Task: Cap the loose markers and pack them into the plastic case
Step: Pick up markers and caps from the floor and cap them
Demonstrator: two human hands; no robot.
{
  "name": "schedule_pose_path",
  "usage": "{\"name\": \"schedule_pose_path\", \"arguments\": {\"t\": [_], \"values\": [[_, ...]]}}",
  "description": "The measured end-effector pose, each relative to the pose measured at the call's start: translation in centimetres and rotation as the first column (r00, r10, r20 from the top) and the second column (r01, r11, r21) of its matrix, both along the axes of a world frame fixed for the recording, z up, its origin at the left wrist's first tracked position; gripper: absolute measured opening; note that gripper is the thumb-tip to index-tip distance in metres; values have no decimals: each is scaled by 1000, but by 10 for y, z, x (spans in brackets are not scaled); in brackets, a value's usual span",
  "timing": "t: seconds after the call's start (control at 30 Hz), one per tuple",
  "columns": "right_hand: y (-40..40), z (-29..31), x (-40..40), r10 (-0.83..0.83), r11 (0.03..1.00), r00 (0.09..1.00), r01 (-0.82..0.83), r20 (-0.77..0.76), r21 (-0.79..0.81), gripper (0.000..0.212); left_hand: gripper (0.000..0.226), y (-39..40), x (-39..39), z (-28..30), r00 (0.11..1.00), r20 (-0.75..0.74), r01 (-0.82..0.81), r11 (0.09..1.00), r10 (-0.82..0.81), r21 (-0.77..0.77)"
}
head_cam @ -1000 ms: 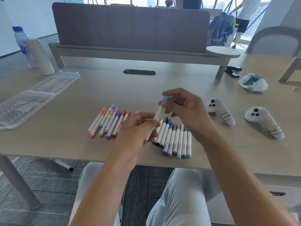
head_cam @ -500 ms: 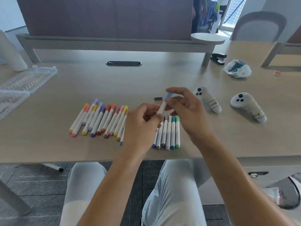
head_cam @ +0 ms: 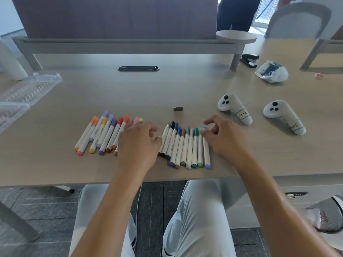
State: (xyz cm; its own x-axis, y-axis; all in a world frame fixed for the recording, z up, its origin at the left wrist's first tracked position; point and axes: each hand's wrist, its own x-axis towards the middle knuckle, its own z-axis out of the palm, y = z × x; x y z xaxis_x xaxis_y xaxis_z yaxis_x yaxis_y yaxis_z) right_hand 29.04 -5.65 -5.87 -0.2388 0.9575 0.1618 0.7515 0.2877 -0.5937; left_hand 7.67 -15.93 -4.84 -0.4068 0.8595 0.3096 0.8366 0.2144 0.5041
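A: How far along is the capping, would you say?

B: Judging by how things lie, well on. Two rows of white-barrelled markers with coloured caps sit side by side on the pale wooden desk (head_cam: 185,86): a warm-coloured row (head_cam: 104,134) on the left in oranges, pinks, yellows and purples, and a cool-coloured row (head_cam: 185,145) on the right in blacks, blues, browns and greens. Nearly every one I can see wears a cap.

A: And the hands?

B: The left hand (head_cam: 138,143) rests over the near end of the warm row, fingers loosely curled, its grip on nothing I can make out. The right hand (head_cam: 225,139) has its fingertips (head_cam: 204,132) pinching the light-blue-capped marker (head_cam: 206,151) at the right edge of the cool row, where it lies flat beside the green one.

A: What about the case?

B: The clear plastic case (head_cam: 22,97) lies open at the far left of the desk, well apart from both rows. Its ribbed halves look to hold no markers. So packing has not started; that is the whole of what is left.

A: Any stray pieces?

B: A small dark block (head_cam: 178,108) sits just beyond the cool row; I cannot tell what it is.
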Motion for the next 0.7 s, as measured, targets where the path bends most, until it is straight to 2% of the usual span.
{"name": "schedule_pose_path", "arguments": {"t": [0.4, 0.7], "values": [[-11, -7, 2, -98, 993, 995, 100, -32, 58, 20, 23, 26, -2, -1, 994, -102, 30, 995, -39, -91], [-20, -6, 5, -87, 996, 996, 88, -38, 33, 19, 16, 40, 6, 0, 980, -197, -28, 985, -5, -168]]}}
